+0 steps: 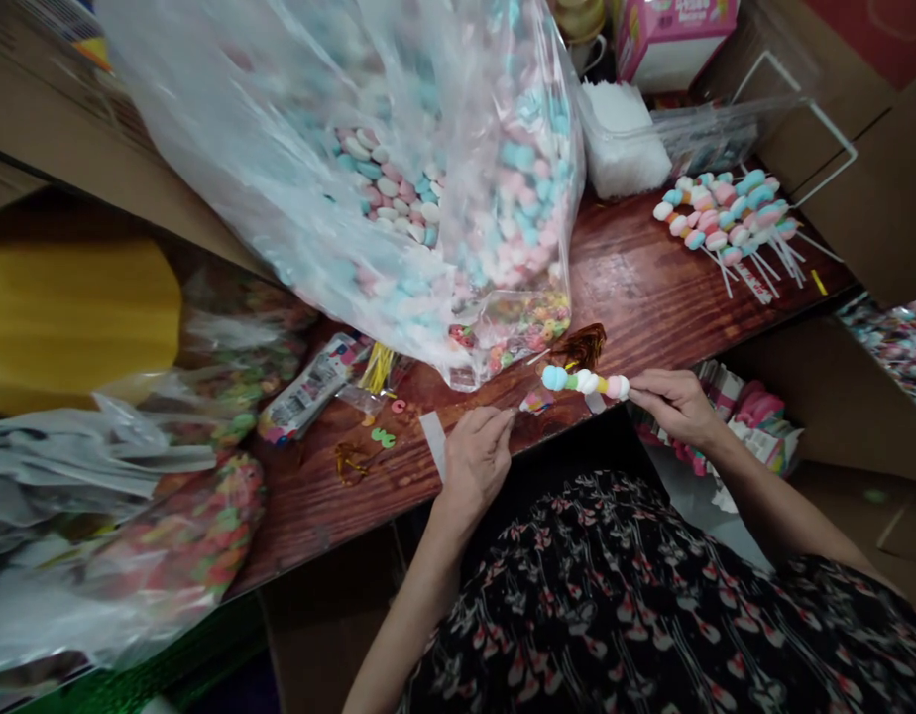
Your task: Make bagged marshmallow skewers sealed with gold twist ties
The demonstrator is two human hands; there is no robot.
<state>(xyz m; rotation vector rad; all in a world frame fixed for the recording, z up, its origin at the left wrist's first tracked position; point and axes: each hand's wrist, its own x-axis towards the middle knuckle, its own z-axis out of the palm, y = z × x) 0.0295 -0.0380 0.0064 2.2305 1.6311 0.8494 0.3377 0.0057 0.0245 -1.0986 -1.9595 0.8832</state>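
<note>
Right grip (677, 405) clamped, as we see, on the end of a pastel candy skewer (584, 381), raised above the wooden worktop (651, 288). Left grip (477, 466) has its fingertips (503, 418) drawn together just beside the skewer's near end; we cannot tell whether they hold anything. Beyond lie a small candy packet (536, 401), a clear bag of pastel candies (428, 198) and similar skewers (726, 223).

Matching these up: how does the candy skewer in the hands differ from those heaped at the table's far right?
The held candy skewer is single and raised above the wooden table; the heaped candy skewers are many and lie on it. The held one shows a green piece; the heaped ones look mainly pink, blue and white. Both carry pastel pieces.
</note>
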